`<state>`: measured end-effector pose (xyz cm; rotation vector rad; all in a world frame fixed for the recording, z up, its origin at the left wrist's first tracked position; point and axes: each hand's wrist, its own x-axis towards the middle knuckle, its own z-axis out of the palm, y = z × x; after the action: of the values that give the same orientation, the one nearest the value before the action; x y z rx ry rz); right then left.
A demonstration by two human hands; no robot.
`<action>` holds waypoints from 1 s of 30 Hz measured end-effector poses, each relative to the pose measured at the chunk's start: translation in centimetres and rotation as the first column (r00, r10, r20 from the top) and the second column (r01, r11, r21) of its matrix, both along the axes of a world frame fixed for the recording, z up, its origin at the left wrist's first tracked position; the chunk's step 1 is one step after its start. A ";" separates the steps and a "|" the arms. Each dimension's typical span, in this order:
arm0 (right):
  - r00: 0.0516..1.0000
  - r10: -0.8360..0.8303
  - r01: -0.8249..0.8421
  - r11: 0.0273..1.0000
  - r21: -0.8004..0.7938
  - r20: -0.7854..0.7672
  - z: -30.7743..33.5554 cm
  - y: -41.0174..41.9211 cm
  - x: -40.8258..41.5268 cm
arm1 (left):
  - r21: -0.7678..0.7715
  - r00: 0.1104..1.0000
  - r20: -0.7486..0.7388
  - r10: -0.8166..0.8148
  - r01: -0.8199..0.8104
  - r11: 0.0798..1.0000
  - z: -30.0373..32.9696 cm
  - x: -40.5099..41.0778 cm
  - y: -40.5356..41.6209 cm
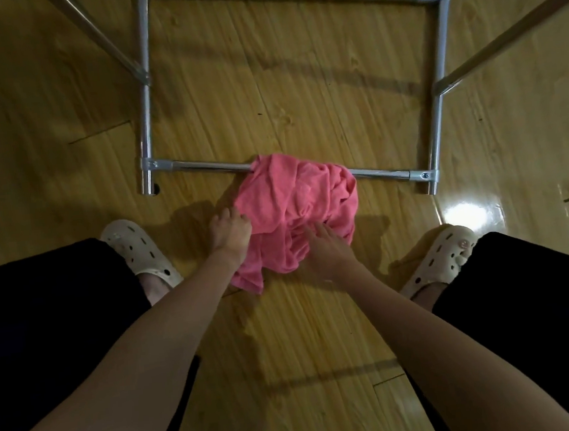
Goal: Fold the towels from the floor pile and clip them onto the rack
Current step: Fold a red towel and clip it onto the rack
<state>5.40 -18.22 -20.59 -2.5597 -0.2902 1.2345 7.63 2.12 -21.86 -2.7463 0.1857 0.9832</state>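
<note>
A crumpled pink towel point(293, 211) lies in a heap on the wooden floor, partly draped over the front base bar of the metal rack point(203, 165). My left hand point(231, 233) grips the towel's left edge with curled fingers. My right hand point(327, 249) reaches into the lower right folds with its fingers stretched out onto the cloth; the fingertips are partly sunk in the fabric. No clips are in view.
The rack's chrome base frame point(144, 100) forms a rectangle on the floor ahead, with slanted tubes rising at left point(98, 35) and right point(501, 38). My feet in cream clogs point(138, 248) point(441, 256) stand on either side of the towel.
</note>
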 end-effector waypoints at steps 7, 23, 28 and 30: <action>1.000 -0.002 0.002 1.000 0.009 -0.005 0.6 0.5 0.3 | -0.076 0.996 -0.065 0.061 -0.066 0.995 0.1 0.2 0.0; 0.999 0.032 -0.033 0.997 0.071 0.020 1.9 3.3 0.3 | -0.558 0.435 -0.355 0.828 -0.809 0.185 1.4 -0.3 0.0; 0.999 0.040 -0.038 0.992 0.124 -0.012 4.4 3.2 -0.8 | -0.537 0.318 -0.472 0.822 -0.843 0.018 4.9 -1.0 -0.6; 1.000 0.006 -0.004 0.989 0.150 -0.012 5.8 2.9 -1.6 | -0.545 0.305 -0.498 0.812 -0.838 -0.020 7.3 -1.4 -1.2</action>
<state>3.79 -15.27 -14.83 -2.4245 -0.3720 1.1821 6.27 0.95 -14.58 -3.5198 -1.7844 1.3914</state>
